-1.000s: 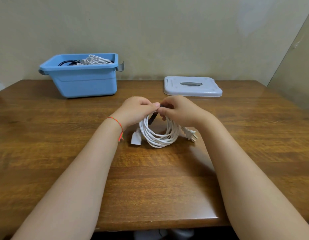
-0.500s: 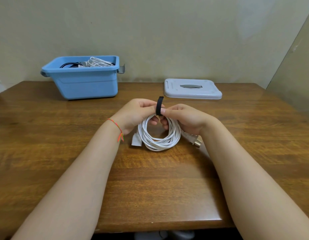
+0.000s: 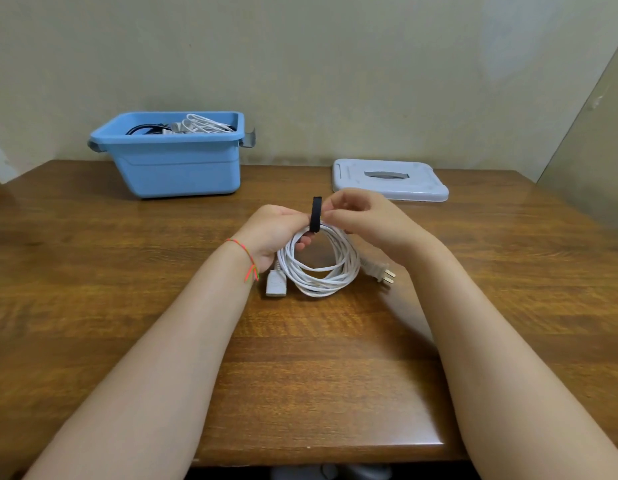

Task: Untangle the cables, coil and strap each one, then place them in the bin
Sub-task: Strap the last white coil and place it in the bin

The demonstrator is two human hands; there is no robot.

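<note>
I am strapping the white cable, which is already coiled into a ring and standing on its lower edge on the bench, between my two hands. My left hand is gripping the top left of the coil, fingers curled round the bundled turns, so the ring is not springing apart. My right hand is pinching the black strap where it is passing round the top of the coil; the strap's free end is sticking straight up above my fingers. The socket end is lying on the bench just beside my left wrist, and the two-pin plug is lying to the right of the coil, under my right wrist.

I judge the strap is round the coil but not yet fastened. The next move is calling for tension: pulling the free end snug, folding it down onto itself and pressing it closed, with my left hand holding the turns together. After that the bundle is going into the blue bin at the far left, where other cables are already lying. The bin's lid is lying flat, well apart to the right.
</note>
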